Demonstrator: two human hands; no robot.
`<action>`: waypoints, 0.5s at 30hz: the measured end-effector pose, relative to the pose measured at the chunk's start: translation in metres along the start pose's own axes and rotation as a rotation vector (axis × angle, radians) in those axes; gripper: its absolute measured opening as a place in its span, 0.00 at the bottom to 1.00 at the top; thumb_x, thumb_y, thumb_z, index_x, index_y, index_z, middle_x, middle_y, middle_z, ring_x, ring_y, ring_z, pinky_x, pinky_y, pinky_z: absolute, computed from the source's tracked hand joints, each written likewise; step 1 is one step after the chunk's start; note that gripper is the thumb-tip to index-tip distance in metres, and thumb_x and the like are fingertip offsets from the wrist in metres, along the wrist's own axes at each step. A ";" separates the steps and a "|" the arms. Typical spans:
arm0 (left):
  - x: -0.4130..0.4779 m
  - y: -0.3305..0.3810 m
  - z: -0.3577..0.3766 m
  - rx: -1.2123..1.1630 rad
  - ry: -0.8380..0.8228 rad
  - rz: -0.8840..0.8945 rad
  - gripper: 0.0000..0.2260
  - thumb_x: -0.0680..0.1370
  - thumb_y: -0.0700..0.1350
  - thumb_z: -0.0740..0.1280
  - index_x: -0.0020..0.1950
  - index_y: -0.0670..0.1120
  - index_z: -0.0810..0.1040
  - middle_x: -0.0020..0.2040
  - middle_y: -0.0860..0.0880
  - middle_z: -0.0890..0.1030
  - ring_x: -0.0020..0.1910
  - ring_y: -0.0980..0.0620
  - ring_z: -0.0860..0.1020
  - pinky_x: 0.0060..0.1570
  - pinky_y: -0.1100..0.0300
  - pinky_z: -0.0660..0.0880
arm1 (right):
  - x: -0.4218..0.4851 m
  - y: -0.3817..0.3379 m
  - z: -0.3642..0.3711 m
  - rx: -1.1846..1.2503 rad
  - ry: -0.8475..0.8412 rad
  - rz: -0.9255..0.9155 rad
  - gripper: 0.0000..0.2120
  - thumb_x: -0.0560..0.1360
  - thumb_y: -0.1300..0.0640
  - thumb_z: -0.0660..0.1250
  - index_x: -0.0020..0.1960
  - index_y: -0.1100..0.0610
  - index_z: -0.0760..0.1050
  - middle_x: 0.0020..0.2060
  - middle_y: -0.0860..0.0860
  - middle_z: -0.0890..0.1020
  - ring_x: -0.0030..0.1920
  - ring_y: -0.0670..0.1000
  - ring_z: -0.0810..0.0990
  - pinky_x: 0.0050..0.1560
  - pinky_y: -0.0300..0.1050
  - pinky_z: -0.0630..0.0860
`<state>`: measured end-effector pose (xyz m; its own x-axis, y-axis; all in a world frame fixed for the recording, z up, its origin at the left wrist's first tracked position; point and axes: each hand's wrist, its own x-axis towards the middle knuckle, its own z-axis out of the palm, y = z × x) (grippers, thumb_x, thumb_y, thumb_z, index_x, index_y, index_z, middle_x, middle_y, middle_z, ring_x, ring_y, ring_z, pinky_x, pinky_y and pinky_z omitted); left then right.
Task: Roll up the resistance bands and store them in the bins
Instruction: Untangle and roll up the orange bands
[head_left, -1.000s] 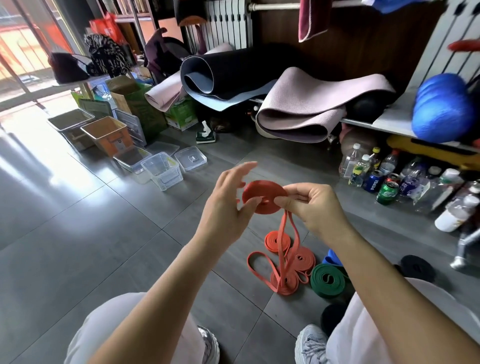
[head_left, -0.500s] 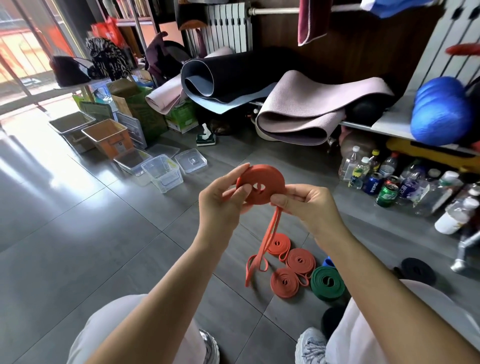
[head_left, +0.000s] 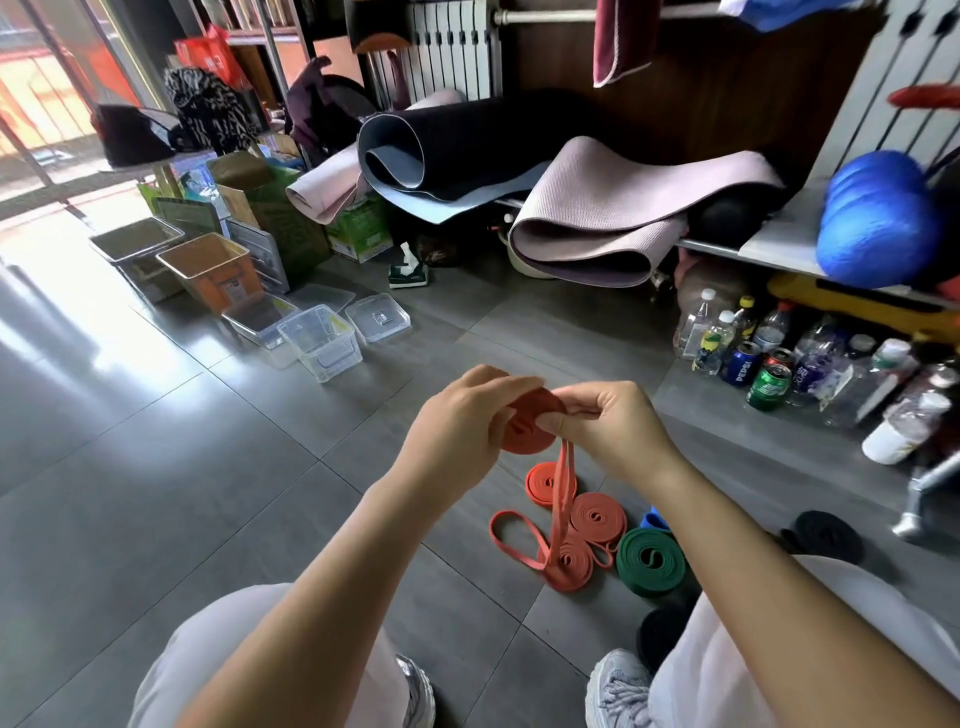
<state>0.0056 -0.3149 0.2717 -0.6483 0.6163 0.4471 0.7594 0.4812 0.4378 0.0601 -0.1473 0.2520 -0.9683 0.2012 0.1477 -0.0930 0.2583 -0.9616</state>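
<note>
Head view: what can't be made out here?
Orange roll: head view, largely covered by the left hand and right hand.
Blue band: head view, only a corner shows behind the green roll.
Black roll: head view, partly hidden by the right leg.

I log a grey tiled floor (head_left: 156, 493). At the far wall a dark rolled mat (head_left: 467, 150) lies beside a pink mat (head_left: 623, 218). A blue ball (head_left: 878, 218) sits on the shelf (head_left: 769, 244). Below it, plastic bottles (head_left: 698, 322), a blue can (head_left: 740, 364) and a green can (head_left: 768, 387) stand together.
</note>
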 end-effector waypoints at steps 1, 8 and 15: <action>0.000 0.000 0.001 -0.031 0.026 -0.032 0.18 0.74 0.35 0.64 0.60 0.51 0.79 0.53 0.51 0.79 0.50 0.50 0.78 0.51 0.63 0.73 | 0.000 -0.001 -0.001 0.004 -0.001 -0.007 0.16 0.68 0.65 0.74 0.40 0.43 0.81 0.37 0.44 0.85 0.40 0.45 0.84 0.46 0.40 0.79; 0.009 0.016 -0.007 -0.646 0.311 -0.348 0.21 0.72 0.29 0.67 0.49 0.56 0.79 0.45 0.53 0.81 0.47 0.51 0.81 0.49 0.53 0.79 | 0.006 -0.007 -0.014 0.156 0.095 -0.005 0.10 0.63 0.58 0.76 0.43 0.49 0.82 0.37 0.45 0.86 0.39 0.43 0.83 0.41 0.31 0.76; 0.012 0.024 -0.004 -1.267 0.326 -0.579 0.15 0.76 0.30 0.64 0.51 0.49 0.78 0.44 0.49 0.81 0.44 0.51 0.81 0.42 0.56 0.81 | 0.007 -0.002 -0.003 0.393 0.111 0.026 0.10 0.67 0.65 0.72 0.46 0.54 0.81 0.36 0.46 0.85 0.38 0.43 0.83 0.39 0.33 0.77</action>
<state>0.0164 -0.2983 0.2905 -0.9596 0.2771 0.0485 -0.0593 -0.3677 0.9281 0.0547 -0.1434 0.2561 -0.9427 0.3094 0.1251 -0.1706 -0.1247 -0.9774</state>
